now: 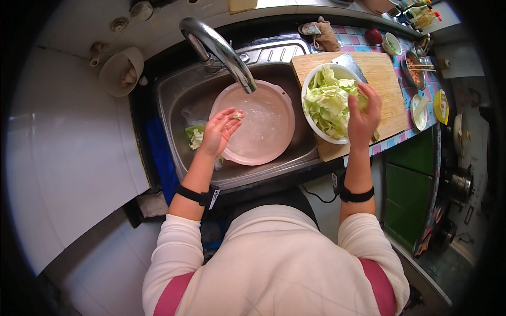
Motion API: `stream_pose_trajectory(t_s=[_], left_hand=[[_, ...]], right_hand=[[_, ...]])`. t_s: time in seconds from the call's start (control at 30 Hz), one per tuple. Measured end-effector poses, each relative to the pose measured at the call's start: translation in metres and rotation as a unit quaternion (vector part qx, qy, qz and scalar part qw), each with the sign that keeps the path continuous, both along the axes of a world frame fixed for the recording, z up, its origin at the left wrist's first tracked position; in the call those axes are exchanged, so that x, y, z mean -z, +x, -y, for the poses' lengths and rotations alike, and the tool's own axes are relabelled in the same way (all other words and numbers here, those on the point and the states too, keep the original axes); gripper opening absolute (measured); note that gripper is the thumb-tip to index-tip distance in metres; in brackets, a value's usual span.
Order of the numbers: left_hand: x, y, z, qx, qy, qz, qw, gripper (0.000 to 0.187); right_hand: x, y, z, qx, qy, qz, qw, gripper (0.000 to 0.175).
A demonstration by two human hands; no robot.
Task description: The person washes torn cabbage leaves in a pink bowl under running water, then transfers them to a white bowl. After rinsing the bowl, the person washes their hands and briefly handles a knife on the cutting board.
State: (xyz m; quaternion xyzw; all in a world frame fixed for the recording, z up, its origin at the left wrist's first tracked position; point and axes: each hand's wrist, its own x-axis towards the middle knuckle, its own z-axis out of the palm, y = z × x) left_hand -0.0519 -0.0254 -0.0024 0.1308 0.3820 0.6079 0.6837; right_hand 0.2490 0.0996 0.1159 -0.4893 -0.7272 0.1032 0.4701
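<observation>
My left hand (220, 132) is palm up over the left rim of a pink plastic basin (261, 122), fingers spread. A small cabbage piece (237, 116) rests at its fingers. The basin sits in a stainless steel sink (174, 94) and holds clear water. To the right, a white bowl (308, 121) heaped with torn cabbage leaves (329, 100) stands on a wooden cutting board (383, 83). At that bowl's right rim is my right hand (364, 114), slightly blurred, with a pale green leaf piece (362, 102) between thumb and fingers.
A chrome faucet (221, 45) arches over the basin. Cabbage scraps (195, 136) lie in the sink's left side. A cleaver blade (350, 65) lies behind the white bowl. Further right are a metal bowl with chopsticks (415, 71), a small plate (418, 114) and a yellow container (440, 106).
</observation>
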Motion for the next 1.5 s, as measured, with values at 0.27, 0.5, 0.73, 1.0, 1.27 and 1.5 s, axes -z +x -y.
stream_pose_trajectory(t_s=[0.27, 0.5, 0.73, 1.0, 1.27, 1.5], left_hand=[[-0.050, 0.066, -0.048, 0.062, 0.105, -0.057, 0.991, 0.038], [-0.065, 0.128, -0.101, 0.232, 0.313, -0.669, 0.634, 0.059], [-0.005, 0.040, -0.078, -0.028, 0.169, -0.383, 0.908, 0.056], [0.090, -0.045, 0.013, -0.197, -0.261, -0.384, 0.864, 0.028], [0.110, -0.038, 0.026, -0.181, -0.354, -0.034, 0.917, 0.043], [0.129, -0.044, 0.025, -0.180, -0.305, 0.027, 0.935, 0.045]], right_hand=[[0.022, 0.041, -0.010, -0.100, -0.190, 0.030, 0.976, 0.050], [0.005, 0.029, 0.008, 0.053, -0.140, -0.087, 0.985, 0.028], [0.029, -0.004, 0.058, -0.211, -0.194, -0.073, 0.955, 0.017], [0.172, -0.054, 0.073, -0.059, -0.364, 0.203, 0.907, 0.069], [0.227, -0.036, 0.032, 0.052, -0.783, -0.314, 0.534, 0.040], [0.218, -0.047, 0.047, -0.025, -0.706, -0.220, 0.673, 0.039]])
